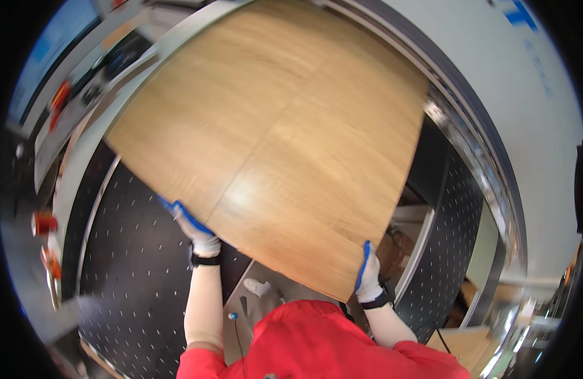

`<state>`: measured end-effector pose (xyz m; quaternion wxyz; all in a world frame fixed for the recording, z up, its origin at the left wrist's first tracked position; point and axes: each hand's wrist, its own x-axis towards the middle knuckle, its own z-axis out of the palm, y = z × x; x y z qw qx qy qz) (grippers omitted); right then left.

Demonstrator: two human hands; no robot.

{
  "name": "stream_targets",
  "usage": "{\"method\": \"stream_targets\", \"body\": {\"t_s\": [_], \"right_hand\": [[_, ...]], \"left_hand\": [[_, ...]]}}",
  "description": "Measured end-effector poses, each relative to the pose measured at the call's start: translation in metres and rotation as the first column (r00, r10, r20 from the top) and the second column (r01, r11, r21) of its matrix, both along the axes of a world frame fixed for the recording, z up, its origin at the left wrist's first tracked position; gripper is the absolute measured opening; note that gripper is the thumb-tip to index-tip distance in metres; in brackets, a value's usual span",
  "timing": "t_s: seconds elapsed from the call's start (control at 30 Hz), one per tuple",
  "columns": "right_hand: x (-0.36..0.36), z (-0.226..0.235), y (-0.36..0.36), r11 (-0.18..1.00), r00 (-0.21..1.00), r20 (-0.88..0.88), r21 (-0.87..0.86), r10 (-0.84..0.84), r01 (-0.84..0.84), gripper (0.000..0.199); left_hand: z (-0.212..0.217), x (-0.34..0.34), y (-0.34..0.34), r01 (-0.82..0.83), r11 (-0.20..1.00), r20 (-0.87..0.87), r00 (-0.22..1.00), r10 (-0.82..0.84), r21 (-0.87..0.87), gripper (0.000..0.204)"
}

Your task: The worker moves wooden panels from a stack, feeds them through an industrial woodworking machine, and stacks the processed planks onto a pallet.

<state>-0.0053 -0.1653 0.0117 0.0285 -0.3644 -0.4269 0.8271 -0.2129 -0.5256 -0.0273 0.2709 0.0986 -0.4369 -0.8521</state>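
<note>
A large wood-grain board [285, 132] spreads out in front of me, with a faint straight line across its face. My left hand [195, 228], in a white and blue work glove, is closed on its near edge, left of the middle. At the board's near right corner, my right hand [368, 278], gloved the same way, grips the side edge. The fingers of both hands are partly hidden by the board. Black wristbands circle both wrists.
Black table sections with small white tufts lie at the left [133, 252] and right [449, 234], with a gap between them. A white machine housing [512, 126] rises at the far right. An orange-red cylindrical object [44, 223] sits at the left edge. Light wooden panels [468, 344] stand at lower right.
</note>
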Motion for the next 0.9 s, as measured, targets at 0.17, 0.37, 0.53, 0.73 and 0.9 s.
{"method": "stream_targets", "body": {"t_s": [0.17, 0.37, 0.53, 0.73, 0.9], "right_hand": [[-0.007, -0.014, 0.005, 0.986, 0.995, 0.052, 0.148, -0.087, 0.079, 0.049], [-0.010, -0.027, -0.009, 0.767, 0.940, 0.310, 0.635, -0.144, -0.092, 0.058], [-0.006, -0.014, -0.010, 0.708, 0.923, 0.334, 0.698, -0.191, -0.106, 0.066], [-0.010, -0.004, -0.004, 0.655, 0.851, 0.511, 0.686, -0.120, -0.319, 0.067], [-0.044, 0.029, 0.036, 0.777, 0.940, 0.336, 0.605, -0.051, -0.174, 0.074]], "left_hand": [[0.033, 0.013, 0.033, 0.143, 0.985, 0.161, 0.974, -0.158, 0.097, 0.072], [0.019, 0.040, 0.041, 0.203, 0.978, 0.298, 0.931, -0.210, 0.055, 0.079], [0.002, 0.040, 0.029, 0.195, 0.972, 0.368, 0.901, -0.231, 0.135, 0.081], [0.010, 0.037, 0.039, 0.320, 0.941, 0.316, 0.886, -0.338, 0.109, 0.083], [0.019, 0.002, 0.072, 0.377, 0.925, 0.290, 0.880, -0.376, 0.052, 0.083]]}}
